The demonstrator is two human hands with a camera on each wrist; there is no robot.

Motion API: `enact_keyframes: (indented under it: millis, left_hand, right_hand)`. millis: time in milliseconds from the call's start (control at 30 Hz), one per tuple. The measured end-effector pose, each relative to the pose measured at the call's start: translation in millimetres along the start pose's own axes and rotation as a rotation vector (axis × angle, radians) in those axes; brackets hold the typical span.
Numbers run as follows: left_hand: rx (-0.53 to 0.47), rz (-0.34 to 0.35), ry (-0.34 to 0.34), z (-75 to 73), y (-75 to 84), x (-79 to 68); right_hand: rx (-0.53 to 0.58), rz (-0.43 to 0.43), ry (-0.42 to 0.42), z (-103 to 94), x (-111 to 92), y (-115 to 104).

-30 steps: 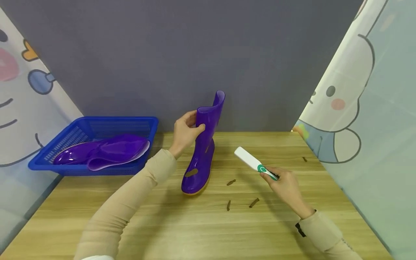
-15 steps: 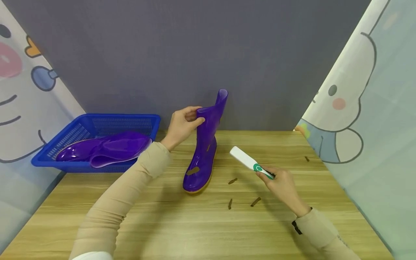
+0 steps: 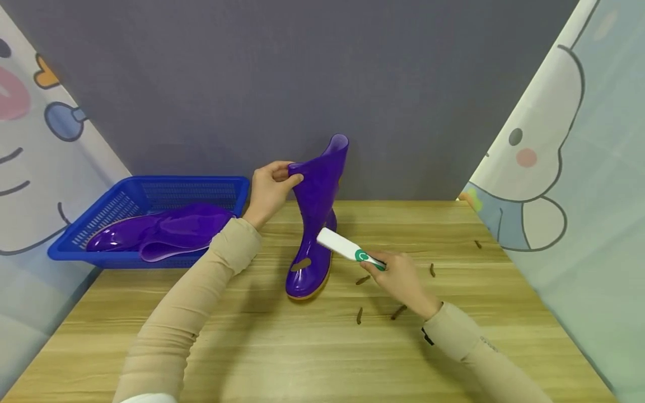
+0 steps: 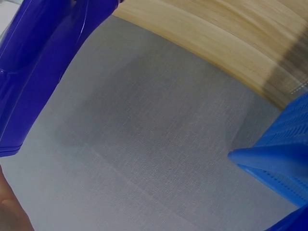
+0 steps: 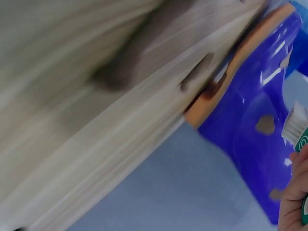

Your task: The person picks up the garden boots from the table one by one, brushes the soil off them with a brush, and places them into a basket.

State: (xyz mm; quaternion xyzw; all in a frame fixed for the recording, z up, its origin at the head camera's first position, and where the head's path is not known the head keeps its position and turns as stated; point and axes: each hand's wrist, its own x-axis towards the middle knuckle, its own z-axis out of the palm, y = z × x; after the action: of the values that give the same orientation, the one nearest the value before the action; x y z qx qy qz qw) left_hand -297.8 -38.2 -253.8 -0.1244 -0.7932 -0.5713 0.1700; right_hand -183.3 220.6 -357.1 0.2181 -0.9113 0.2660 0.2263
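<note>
A purple rain boot (image 3: 318, 190) stands on the table with its toe toward me, brown patches showing on its toe and side. My left hand (image 3: 272, 189) pinches the left edge of the boot's top between thumb and fingers. In the left wrist view the boot's shaft (image 4: 41, 62) fills the upper left corner. My right hand (image 3: 400, 277) grips the green-and-white handle of a brush (image 3: 345, 246), its white head in front of the boot's ankle. Bristles of the brush (image 5: 294, 127) face the boot in the right wrist view; whether they touch it, I cannot tell.
A blue plastic basket (image 3: 136, 263) at the left holds another purple boot (image 3: 176, 226). Several brown bits lie on the wooden table (image 3: 302, 352), among them one brown piece (image 3: 359, 316) in front of the boot. A grey wall (image 3: 302, 84) rises behind.
My right hand has moved left with the brush, bringing its head over the boot. The left hand has drawn the boot's top edge left, stretching it wider. A brown bit hidden earlier now shows.
</note>
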Motion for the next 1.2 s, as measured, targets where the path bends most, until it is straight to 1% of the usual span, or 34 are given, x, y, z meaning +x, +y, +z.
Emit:
enact_keyframes:
  millis: [67, 200, 267, 333, 433, 600, 767, 1000, 1200]
  left_hand:
    - [-0.005, -0.008, -0.009, 1.1, -1.0, 0.7]
    - [0.001, -0.006, -0.024, 3.3, -0.6, 0.5]
    - [0.011, 0.002, -0.024, 3.7, 0.4, -0.7]
    - [0.019, 0.003, -0.021, 2.9, 2.0, -3.2]
    - [0.027, -0.004, -0.017, -0.5, 2.4, -6.4]
    - [0.015, -0.031, -0.008, -7.3, -0.5, -7.0]
    - [0.006, -0.057, -0.007, -9.4, -6.0, -4.6]
    - [-0.024, -0.065, -0.008, -9.9, -13.3, -6.9]
    - [-0.05, -0.061, -0.003, -10.2, -14.1, -6.8]
  right_hand:
    - [0.016, -0.041, -0.033, 7.7, 4.6, -5.0]
    - [-0.021, -0.101, -0.088, 20.7, 12.5, -16.9]
    - [-0.058, -0.124, -0.106, 26.7, 14.4, -21.2]
    - [-0.088, -0.14, -0.11, 31.4, 14.0, -24.1]
    - [-0.116, -0.162, -0.093, 35.6, 9.9, -24.1]
    - [-0.127, -0.193, -0.068, 34.7, 1.4, -20.5]
    - [-0.14, -0.19, -0.066, 32.0, -7.4, -16.4]
    - [-0.087, -0.145, -0.127, 24.8, -24.2, -10.4]
    - [-0.054, -0.12, -0.162, 18.9, -28.4, -9.7]
